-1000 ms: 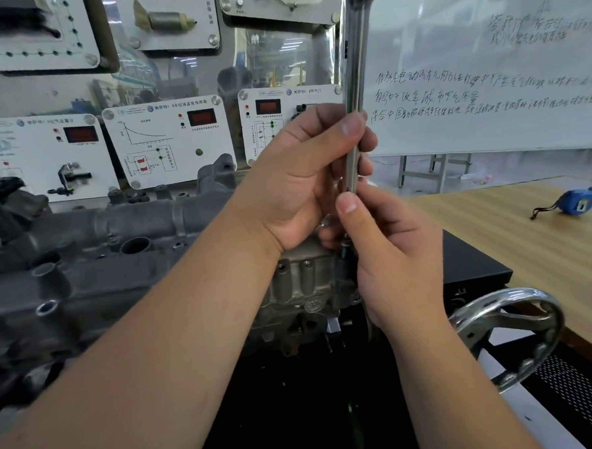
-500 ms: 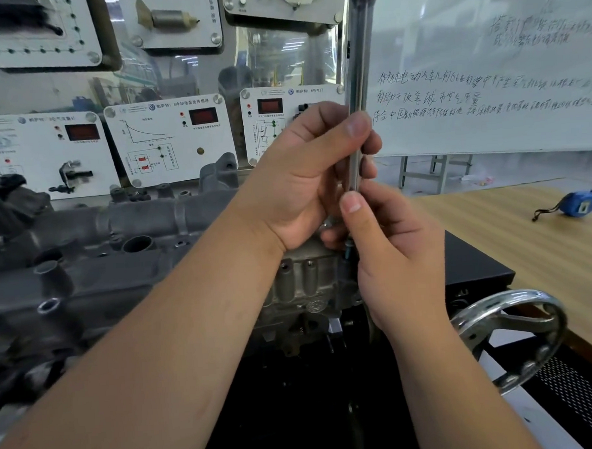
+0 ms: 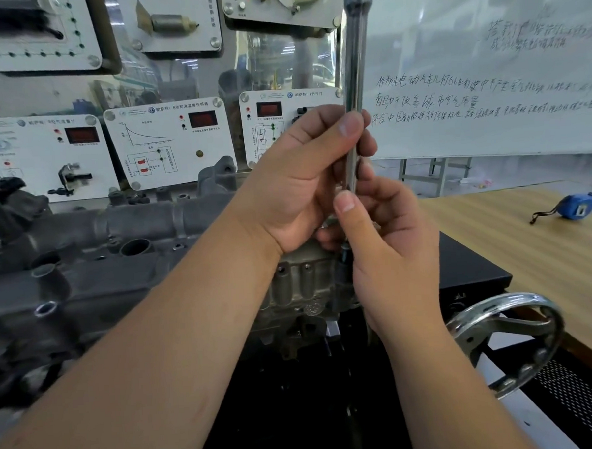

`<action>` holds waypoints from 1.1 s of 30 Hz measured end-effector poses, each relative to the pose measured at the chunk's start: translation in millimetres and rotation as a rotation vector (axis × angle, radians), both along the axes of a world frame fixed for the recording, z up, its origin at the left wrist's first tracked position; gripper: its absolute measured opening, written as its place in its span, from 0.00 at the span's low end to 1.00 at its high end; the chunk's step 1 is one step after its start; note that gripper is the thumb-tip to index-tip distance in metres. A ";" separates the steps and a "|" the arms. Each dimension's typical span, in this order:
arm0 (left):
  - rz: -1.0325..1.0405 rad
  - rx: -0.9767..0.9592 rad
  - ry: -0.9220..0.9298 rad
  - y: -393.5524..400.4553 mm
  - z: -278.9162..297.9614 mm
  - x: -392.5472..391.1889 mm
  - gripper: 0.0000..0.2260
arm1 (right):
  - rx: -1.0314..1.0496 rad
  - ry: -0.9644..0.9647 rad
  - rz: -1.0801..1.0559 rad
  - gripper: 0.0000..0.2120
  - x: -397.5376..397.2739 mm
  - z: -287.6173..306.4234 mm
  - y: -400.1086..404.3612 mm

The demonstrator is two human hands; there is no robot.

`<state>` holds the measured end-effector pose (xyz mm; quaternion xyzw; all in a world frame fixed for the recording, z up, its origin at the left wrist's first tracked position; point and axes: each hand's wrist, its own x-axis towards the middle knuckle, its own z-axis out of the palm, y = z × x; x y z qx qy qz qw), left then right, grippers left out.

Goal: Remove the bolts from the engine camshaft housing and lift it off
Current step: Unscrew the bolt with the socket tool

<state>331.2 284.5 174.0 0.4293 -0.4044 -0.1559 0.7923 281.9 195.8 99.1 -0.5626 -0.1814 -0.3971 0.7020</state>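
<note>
Almost nothing had changed within 1 second — the left hand (image 3: 296, 183) and right hand (image 3: 388, 240) still gripped the long chrome steel wrench shaft (image 3: 354, 94), upright over the grey cast-metal camshaft housing (image 3: 126, 278) at its right end. I judge a bolt still being loosened. A chrome handwheel (image 3: 513, 340) stood near; a blue tape measure (image 3: 576, 206) lay on the wooden surface (image 3: 529, 246), well apart.

Both hands, left hand (image 3: 299, 186) above right hand (image 3: 388, 250), around upright chrome bar (image 3: 355, 66) over engine (image 3: 118, 261).

The hands (image 3: 338, 201) hide the steel rod's (image 3: 356, 66) lower end.
</note>
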 end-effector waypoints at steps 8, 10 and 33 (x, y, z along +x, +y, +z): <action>-0.080 0.031 0.000 1.8 0.7 -0.4 0.12 | -0.120 -0.008 -0.005 0.12 1.4 0.2 -2.6; -0.079 0.026 -0.011 1.4 0.4 -0.8 0.11 | -0.114 0.007 -0.015 0.13 1.0 -0.5 -2.3; 0.050 0.000 0.003 1.1 -1.2 -1.8 0.00 | -0.170 0.080 -0.151 0.13 -1.5 0.5 1.4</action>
